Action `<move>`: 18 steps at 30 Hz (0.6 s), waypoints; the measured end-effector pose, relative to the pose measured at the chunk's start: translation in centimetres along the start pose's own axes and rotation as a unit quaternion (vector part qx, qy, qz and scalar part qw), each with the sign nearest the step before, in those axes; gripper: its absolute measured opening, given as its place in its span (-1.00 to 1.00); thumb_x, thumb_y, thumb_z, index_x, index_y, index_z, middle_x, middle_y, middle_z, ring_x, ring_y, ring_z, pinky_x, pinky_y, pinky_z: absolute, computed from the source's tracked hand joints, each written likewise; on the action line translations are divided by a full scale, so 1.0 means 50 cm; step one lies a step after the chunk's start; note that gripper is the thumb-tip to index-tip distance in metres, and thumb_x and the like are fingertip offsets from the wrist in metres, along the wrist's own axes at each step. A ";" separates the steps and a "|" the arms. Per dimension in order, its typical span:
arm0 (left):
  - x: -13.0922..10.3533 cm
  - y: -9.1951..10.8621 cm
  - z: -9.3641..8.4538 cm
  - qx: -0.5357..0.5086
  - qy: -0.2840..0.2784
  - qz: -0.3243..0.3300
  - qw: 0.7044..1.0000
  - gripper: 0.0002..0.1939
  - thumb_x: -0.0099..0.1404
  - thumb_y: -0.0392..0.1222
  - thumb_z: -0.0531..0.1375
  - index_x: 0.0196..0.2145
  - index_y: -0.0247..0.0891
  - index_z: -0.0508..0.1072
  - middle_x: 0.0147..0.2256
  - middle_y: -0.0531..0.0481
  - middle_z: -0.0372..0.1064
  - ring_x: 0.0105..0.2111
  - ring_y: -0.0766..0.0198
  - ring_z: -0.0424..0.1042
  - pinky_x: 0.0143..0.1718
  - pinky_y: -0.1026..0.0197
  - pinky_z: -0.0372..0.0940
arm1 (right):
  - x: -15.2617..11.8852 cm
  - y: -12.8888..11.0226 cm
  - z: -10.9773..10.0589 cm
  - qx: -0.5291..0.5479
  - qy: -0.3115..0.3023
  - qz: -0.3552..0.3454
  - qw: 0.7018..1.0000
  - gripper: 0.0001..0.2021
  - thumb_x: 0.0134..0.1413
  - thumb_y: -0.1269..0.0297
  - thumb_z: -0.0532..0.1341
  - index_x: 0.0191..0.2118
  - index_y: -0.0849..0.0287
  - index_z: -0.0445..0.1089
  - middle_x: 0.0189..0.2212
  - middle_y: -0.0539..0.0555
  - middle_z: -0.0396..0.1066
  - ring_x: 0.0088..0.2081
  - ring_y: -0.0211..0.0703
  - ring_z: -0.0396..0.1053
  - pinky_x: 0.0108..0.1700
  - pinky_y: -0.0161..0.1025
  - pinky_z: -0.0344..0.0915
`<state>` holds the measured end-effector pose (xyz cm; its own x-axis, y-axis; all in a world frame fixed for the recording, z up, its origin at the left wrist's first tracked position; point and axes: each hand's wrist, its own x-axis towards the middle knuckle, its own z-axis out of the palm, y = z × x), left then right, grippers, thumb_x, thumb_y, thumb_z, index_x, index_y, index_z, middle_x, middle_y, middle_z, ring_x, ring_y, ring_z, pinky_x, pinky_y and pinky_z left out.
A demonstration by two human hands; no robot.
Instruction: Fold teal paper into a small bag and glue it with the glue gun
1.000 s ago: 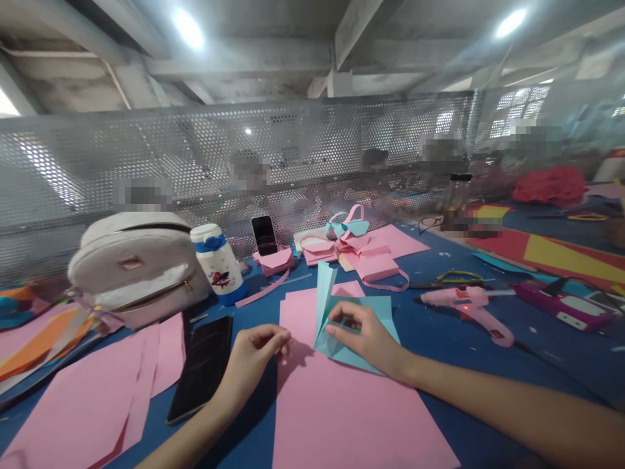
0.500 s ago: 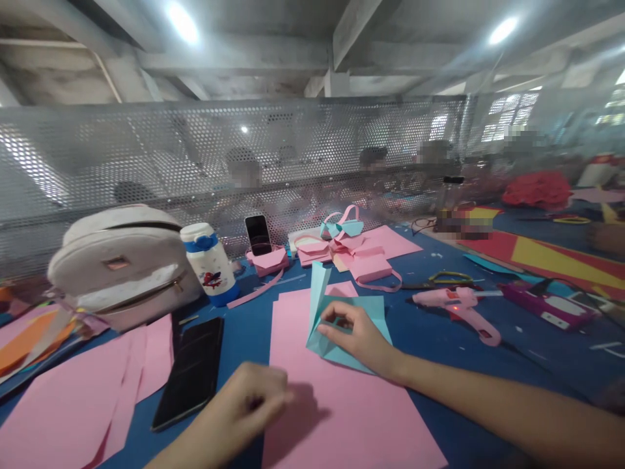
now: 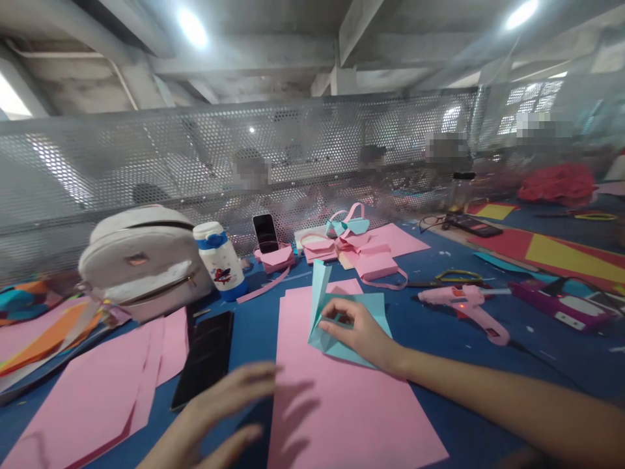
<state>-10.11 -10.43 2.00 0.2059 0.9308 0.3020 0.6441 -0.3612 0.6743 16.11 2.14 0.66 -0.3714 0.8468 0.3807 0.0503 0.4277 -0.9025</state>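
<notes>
With our right hand (image 3: 359, 331) we pinched the partly upright, folded light-blue paper sheet (image 3: 375, 308) atop flat pink paper sheets (image 3: 351, 417). Our blurred left hand (image 3: 222, 398), loosely spread, hung at the blue sheet's eight o'clock; a pink plastic glue gun (image 3: 466, 301) lay at three o'clock.

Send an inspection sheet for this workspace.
Surface: blue tabletop, white scraps at right.
Job's things: light blue paper, partly folded, one strip standing, on overlapping pink sheets.
Clutter: backpack, bottle, glue gun with red light lit, scissors.
Grips: right grip touches light blue paper, pinch unclear; left grip open, blurred, nothing seen in it.
Cables: dark cord trails rightward from glue gun.
Surroundings: perforated metal partition behind tabletop; blurred people beyond.
</notes>
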 end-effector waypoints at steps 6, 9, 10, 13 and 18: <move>0.153 0.022 0.099 -0.027 0.020 0.041 0.999 -0.32 0.40 0.03 0.13 0.38 0.06 -0.01 0.43 0.01 -0.22 0.40 -0.02 -0.21 0.35 -0.15 -0.15 | -0.007 -0.005 -0.003 0.015 -0.001 -0.009 1.000 -0.88 0.11 0.26 0.26 -0.40 0.15 0.37 -0.44 -0.03 0.38 -0.33 -0.18 0.34 -0.26 -0.26 0.19; 0.169 0.024 0.163 -0.065 0.002 0.025 0.998 -0.24 0.43 0.07 0.09 0.42 0.01 -0.22 0.45 -0.01 -0.42 0.41 0.00 -0.42 0.36 -0.17 -0.26 | -0.008 -0.004 -0.004 0.026 -0.002 -0.009 1.000 -0.90 0.11 0.27 0.26 -0.38 0.14 0.36 -0.43 -0.04 0.37 -0.33 -0.19 0.33 -0.25 -0.27 0.21; 0.167 0.024 0.177 -0.075 -0.005 0.021 0.997 -0.25 0.44 0.07 0.07 0.42 0.01 -0.25 0.45 0.00 -0.45 0.41 0.02 -0.44 0.37 -0.16 -0.30 | -0.008 -0.003 -0.004 0.030 -0.003 -0.008 1.000 -0.90 0.11 0.27 0.26 -0.38 0.14 0.36 -0.43 -0.04 0.36 -0.34 -0.20 0.32 -0.26 -0.27 0.21; 0.154 0.023 0.194 -0.098 -0.020 0.025 0.995 -0.33 0.49 0.03 0.00 0.42 0.03 -0.23 0.45 0.06 -0.45 0.42 0.07 -0.41 0.39 -0.11 -0.32 | -0.010 -0.004 -0.003 0.038 -0.009 -0.002 0.999 -0.91 0.09 0.28 0.26 -0.38 0.15 0.36 -0.44 -0.05 0.34 -0.36 -0.22 0.30 -0.28 -0.28 0.20; 0.144 0.022 0.187 -0.118 -0.034 0.032 0.992 -0.40 0.52 0.00 -0.05 0.41 0.09 -0.19 0.44 0.14 -0.34 0.42 0.11 -0.30 0.40 -0.05 -0.24 | -0.016 -0.009 -0.001 0.046 -0.019 0.006 0.999 -0.91 0.08 0.29 0.28 -0.38 0.16 0.38 -0.44 -0.05 0.36 -0.36 -0.23 0.31 -0.28 -0.28 0.19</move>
<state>-1.02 -3.60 -1.42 0.2950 0.9045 0.3081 0.4394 -0.4148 0.7968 16.44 1.32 0.76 -0.4070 0.8385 0.3623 -0.0298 0.3843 -0.9227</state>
